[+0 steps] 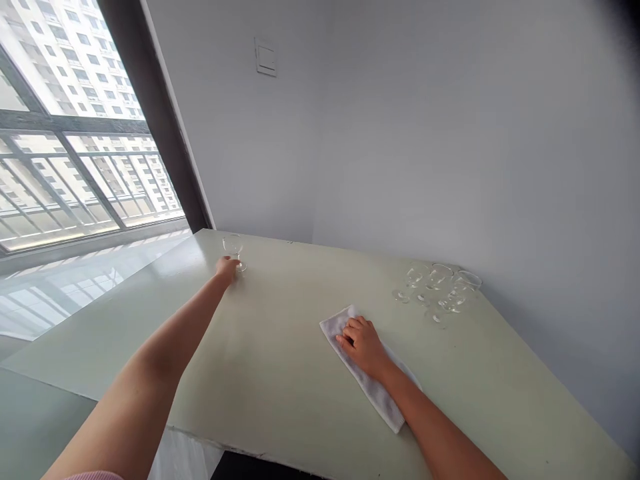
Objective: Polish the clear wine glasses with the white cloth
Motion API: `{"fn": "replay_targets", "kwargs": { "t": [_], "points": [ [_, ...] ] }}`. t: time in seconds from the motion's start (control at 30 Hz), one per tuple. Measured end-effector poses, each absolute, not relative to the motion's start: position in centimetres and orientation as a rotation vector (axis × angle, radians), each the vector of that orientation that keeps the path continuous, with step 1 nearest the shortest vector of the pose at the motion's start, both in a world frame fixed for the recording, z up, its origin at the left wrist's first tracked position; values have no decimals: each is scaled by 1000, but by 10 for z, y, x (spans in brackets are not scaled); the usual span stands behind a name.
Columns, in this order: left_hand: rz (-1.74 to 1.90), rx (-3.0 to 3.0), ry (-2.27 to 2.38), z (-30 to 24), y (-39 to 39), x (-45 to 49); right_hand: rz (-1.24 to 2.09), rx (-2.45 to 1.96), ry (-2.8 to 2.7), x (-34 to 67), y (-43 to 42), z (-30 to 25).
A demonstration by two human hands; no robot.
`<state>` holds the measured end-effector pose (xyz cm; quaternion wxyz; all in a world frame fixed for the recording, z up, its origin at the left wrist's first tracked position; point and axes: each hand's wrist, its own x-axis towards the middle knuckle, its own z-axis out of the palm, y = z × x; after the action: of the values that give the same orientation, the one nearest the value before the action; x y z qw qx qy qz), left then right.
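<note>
At the far left of the table, my left hand (227,268) is closed around the stem of a clear wine glass (233,245). The glass stands upright, and part of its stem and foot is hidden by my fingers. My right hand (362,345) rests on a folded white cloth (383,400) near the middle of the table, its fingers curled in. The cloth lies flat beneath the hand and forearm. Several more clear stemmed glasses (441,276) stand close together to the right, beyond my right hand and apart from it.
The pale green table (280,347) reaches back to grey walls (425,133) that meet in a corner. A light switch (265,57) is on the wall. On the left is a large window (85,133) with a railing outside. Something black (260,467) lies below the near table edge.
</note>
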<state>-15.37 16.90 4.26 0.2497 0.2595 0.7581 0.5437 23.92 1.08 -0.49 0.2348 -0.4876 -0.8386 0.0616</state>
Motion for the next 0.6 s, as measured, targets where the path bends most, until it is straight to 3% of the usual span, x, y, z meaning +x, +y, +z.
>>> {"fn": "replay_targets", "kwargs": {
  "t": [0.13,0.23,0.4,0.6],
  "points": [
    [1669,734,2215,49,146,-120,127,-1354,-2305,238,11,-4],
    [1638,984,2069,49,139,-68,114,-1368,-2312,237,12,-2],
    [1169,1374,1585,41,138,61,132,-1383,-2333,238,12,1],
    [695,1397,1206,36,144,203,63,-1428,-2320,235,9,3]
  ]
}}
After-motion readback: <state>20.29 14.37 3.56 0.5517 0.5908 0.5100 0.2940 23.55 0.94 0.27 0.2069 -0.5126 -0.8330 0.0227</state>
